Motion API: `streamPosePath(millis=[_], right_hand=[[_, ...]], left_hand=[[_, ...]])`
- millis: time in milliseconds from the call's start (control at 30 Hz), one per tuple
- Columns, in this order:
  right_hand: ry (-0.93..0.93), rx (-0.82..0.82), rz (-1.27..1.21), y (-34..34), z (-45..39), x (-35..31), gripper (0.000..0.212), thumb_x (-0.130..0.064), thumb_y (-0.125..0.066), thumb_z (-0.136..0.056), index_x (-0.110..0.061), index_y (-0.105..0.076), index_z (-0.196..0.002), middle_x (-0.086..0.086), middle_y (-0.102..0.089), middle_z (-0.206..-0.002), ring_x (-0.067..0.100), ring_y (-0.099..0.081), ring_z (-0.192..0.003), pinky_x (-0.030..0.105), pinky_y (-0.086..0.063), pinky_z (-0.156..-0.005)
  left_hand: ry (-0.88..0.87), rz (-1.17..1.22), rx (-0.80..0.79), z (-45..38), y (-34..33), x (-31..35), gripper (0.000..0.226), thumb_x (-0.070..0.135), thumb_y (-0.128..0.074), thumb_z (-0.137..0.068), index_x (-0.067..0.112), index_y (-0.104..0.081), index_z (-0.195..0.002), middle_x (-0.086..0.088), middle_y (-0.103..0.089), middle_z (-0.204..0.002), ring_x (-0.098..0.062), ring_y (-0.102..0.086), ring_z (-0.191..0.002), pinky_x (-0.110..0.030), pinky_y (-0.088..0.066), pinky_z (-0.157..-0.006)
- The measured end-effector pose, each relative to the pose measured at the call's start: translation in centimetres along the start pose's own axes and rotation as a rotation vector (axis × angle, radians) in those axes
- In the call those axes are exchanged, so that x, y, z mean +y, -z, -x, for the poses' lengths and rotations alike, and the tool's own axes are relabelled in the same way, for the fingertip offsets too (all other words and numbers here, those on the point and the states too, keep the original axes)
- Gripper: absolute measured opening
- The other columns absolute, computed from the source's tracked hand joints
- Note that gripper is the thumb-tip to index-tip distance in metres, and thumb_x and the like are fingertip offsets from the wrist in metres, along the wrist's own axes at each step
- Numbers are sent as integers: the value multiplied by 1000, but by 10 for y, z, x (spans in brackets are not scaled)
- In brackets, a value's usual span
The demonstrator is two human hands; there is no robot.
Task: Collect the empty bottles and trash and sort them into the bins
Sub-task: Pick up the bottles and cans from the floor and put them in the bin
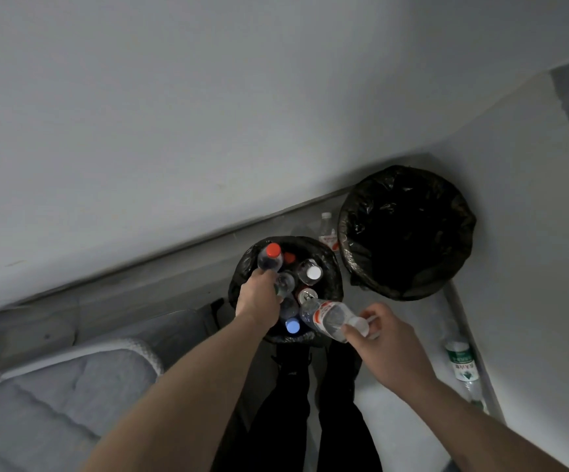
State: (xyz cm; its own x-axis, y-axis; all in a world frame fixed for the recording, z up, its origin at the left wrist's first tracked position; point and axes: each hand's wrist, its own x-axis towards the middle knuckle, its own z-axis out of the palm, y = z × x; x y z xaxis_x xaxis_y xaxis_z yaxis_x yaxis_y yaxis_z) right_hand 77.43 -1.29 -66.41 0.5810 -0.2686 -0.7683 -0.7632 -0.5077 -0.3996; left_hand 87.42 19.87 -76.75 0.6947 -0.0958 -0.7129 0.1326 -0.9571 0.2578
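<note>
both bare forearms reach forward and down, the left hand (257, 296) with fingers curled under and gripping, the right hand (383, 333) pinching with fingertips.

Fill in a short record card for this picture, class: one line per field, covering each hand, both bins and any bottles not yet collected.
left hand: reaches into the small bin, gripping a clear bottle
right hand: holds a red-labelled bottle by its neck, tilted over the small bin's rim
small bin: black liner, crowded with capped bottles and one can
large bin: black liner, contents too dark to tell
loose bottles: green-labelled bottle on the floor by the right wall; another bottle between the bins
</note>
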Motion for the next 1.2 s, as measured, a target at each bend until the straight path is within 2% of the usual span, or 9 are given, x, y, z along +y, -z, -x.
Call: streamPosePath(millis=[267, 333, 467, 567, 767, 900, 1000, 1133, 1200], right_hand=[[120, 55, 72, -30, 8, -21, 30, -53, -74, -83, -31, -57, -94, -14, -67, -78, 0, -62, -69, 28, -51, -58], [126, 51, 121, -42, 4, -25, 31, -55, -72, -83, -31, -56, -94, -13, -67, -81, 2, -61, -70, 25, -44, -55], [118, 49, 213, -64, -11, -35, 36, -56, -70, -84, -30, -59, -107, -9, -69, -88, 16, -66, -81, 29, -48, -64], [96, 6, 238, -73, -23, -42, 38, -53, -68, -89, -31, -59, -119, -8, -70, -97, 17, -66, -89, 29, -45, -67], [131, -21, 258, -100, -41, -71, 38, -51, -68, -89, -26, -61, -116, -1, -71, -103, 22, -67, -93, 38, -56, -80], [99, 13, 213, -111, -48, -87, 36, -52, -64, -92, -27, -60, -117, -2, -70, -107, 24, -67, -97, 33, -51, -74], [90, 83, 255, -109, -48, -90, 34, -49, -50, -97, -23, -53, -119, 4, -67, -112, 29, -66, -96, 35, -48, -72], [-7, 132, 327, -92, -41, -80, 50, -49, -42, -96, -23, -41, -140, 11, -60, -122, 32, -63, -100, 37, -44, -73], [-13, 125, 369, -83, -36, -75, 53, -52, -44, -94, -23, -41, -139, 10, -57, -120, 31, -60, -95, 36, -40, -71]], left_hand=[[-102, 79, 105, 72, 67, -45, 36, 11, -59, -79, 30, -70, -107, 7, -64, -117, -26, -65, -101, -32, -49, -83], [-137, 17, 131, 87, 85, -66, 29, 14, -60, -80, 31, -67, -103, 10, -62, -117, -25, -65, -98, -34, -51, -80], [-163, -151, 147, 103, 98, -113, 25, 21, -68, -81, 30, -67, -104, 8, -62, -118, -28, -66, -98, -39, -49, -86], [-161, -290, 174, 107, 92, -134, 23, 39, -57, -83, 34, -66, -104, 12, -63, -114, -23, -66, -99, -38, -44, -91], [-211, -309, 303, 104, 79, -126, 15, 35, -50, -87, 32, -62, -95, 12, -65, -101, -19, -65, -90, -36, -44, -81], [-213, -280, 325, 101, 76, -127, 10, 31, -50, -85, 30, -59, -89, 10, -62, -91, -20, -64, -83, -35, -45, -75], [-200, -260, 345, 99, 73, -127, 12, 28, -46, -83, 29, -58, -84, 9, -61, -85, -21, -63, -77, -34, -43, -71], [-190, -258, 352, 100, 73, -122, 16, 28, -42, -83, 27, -58, -82, 8, -62, -83, -24, -63, -73, -33, -43, -68], [-187, -255, 351, 101, 74, -122, 18, 28, -41, -83, 27, -59, -82, 8, -63, -84, -25, -62, -72, -33, -42, -67]])
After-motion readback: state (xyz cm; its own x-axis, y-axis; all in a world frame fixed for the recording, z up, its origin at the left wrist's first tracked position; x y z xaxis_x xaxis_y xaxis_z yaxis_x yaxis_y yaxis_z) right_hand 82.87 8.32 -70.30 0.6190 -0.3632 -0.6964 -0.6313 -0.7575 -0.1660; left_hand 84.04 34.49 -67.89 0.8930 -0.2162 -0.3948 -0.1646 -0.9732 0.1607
